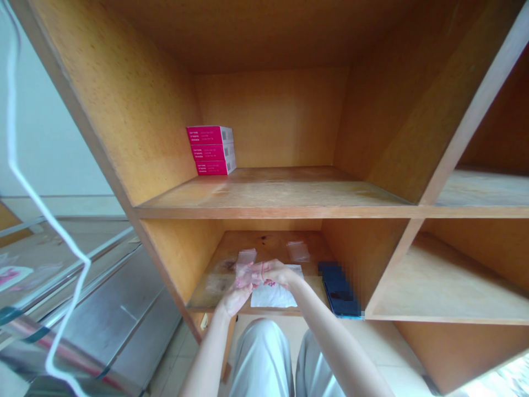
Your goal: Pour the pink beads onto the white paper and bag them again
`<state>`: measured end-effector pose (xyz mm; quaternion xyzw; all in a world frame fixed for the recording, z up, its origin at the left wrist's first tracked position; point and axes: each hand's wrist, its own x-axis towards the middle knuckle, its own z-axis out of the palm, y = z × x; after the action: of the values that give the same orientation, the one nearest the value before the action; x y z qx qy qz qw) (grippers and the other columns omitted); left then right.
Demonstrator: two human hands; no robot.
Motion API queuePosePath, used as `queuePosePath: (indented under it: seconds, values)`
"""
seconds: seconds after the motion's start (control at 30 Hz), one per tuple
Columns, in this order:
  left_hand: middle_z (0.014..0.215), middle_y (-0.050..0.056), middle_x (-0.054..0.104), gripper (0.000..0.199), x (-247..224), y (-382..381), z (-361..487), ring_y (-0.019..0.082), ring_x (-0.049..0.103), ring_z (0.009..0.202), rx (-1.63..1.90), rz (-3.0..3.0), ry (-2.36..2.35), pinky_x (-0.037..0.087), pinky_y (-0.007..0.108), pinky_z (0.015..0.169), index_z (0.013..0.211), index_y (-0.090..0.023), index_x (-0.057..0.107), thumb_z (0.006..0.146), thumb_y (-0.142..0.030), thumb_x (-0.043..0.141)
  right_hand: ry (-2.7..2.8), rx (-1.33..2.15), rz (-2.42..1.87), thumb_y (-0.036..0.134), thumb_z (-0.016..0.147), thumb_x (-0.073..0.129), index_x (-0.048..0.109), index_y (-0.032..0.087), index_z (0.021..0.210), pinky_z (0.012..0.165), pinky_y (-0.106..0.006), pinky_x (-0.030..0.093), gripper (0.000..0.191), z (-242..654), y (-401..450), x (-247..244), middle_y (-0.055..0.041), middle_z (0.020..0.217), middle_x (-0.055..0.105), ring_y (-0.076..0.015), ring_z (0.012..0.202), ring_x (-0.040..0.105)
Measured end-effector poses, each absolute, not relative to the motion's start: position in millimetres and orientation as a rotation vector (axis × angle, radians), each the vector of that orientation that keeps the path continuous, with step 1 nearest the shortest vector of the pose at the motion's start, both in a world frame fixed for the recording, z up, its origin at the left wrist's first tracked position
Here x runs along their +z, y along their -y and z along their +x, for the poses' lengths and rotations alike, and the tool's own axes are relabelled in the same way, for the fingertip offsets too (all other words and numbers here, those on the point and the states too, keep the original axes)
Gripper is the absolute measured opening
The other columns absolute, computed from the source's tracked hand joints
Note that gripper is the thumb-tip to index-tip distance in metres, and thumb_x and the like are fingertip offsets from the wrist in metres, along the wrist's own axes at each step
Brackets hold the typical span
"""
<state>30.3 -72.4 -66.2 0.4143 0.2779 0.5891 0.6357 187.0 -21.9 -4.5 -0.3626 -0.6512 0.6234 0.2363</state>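
Note:
Both hands meet over the lower shelf. My left hand point(239, 292) is closed round a small clear plastic bag point(245, 273) with pinkish contents. From the right, my right hand point(270, 271) reaches across with its fingers closed at the same bag. Under and beside the right hand lies a white sheet point(273, 296) with red marks. Behind the left hand rests a clear packet point(247, 256), partly hidden by the bag. Farther back on the shelf is another clear packet point(298, 251).
Three pink boxes point(211, 151) are stacked on the upper shelf point(281, 190). Dark blue flat items point(339, 291) stand at the right of the lower shelf point(206, 286). A white cable point(49, 220) hangs at the left, before a metal-framed glass case point(119, 309).

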Motion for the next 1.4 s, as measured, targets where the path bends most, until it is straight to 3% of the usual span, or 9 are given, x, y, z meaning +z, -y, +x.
queuePosePath:
  seconds: [0.23,0.43,0.6,0.73,1.03,1.4]
  values:
    - [0.107,0.004,0.059,0.054,-68,72,31,0.017,0.057,0.093,1.345,0.89,-0.599,0.039,0.034,0.086,0.115,-0.027,0.049,0.065,-0.017,0.067,1.78,1.729,-0.898,0.022,0.062,0.06,0.067,0.017,0.094,0.043,-0.017,0.03,0.034,186,18,-13,-0.0014,0.065,0.065,-0.0075,0.05,0.05]
    - [0.106,0.004,0.06,0.041,-72,69,30,0.017,0.057,0.093,1.39,0.806,-0.6,0.04,0.032,0.084,0.109,-0.023,0.053,0.07,-0.014,0.064,1.768,1.744,-0.932,0.029,0.066,0.058,0.068,0.018,0.088,0.041,-0.017,0.029,0.026,189,16,-17,-0.0018,0.063,0.065,-0.0098,0.051,0.054]
    - [0.113,0.005,0.057,0.041,-76,66,27,0.016,0.054,0.099,1.434,0.76,-0.6,0.041,0.029,0.08,0.11,-0.024,0.052,0.071,-0.014,0.062,1.484,1.78,-0.874,0.031,0.063,0.062,0.066,0.016,0.089,0.051,-0.023,0.042,0.03,200,10,-17,-0.0064,0.076,0.068,-0.0135,0.057,0.059]
    - [0.119,0.006,0.054,0.039,-76,66,27,0.015,0.055,0.094,1.441,0.779,-0.61,0.041,0.027,0.078,0.108,-0.022,0.053,0.071,-0.013,0.062,1.149,1.531,-0.921,0.032,0.064,0.06,0.065,0.014,0.089,0.065,-0.029,0.047,0.031,201,6,-30,-0.0103,0.087,0.067,-0.0179,0.07,0.062]
    - [0.126,0.008,0.049,0.036,-77,65,25,0.015,0.056,0.095,1.428,0.788,-0.659,0.043,0.026,0.078,0.106,-0.02,0.055,0.071,-0.014,0.062,0.792,1.274,-0.831,0.04,0.073,0.043,0.061,0.016,0.094,0.085,-0.034,0.043,0.037,180,-2,-87,-0.0102,0.104,0.063,-0.0214,0.095,0.059]
    - [0.12,0.008,0.054,0.037,-75,64,27,0.016,0.056,0.098,1.415,0.833,-0.681,0.041,0.027,0.08,0.105,-0.02,0.054,0.07,-0.013,0.063,0.824,1.277,-0.872,0.052,0.08,0.034,0.061,0.018,0.099,0.088,-0.034,0.039,0.047,169,-6,-106,-0.0092,0.108,0.062,-0.0209,0.101,0.056]
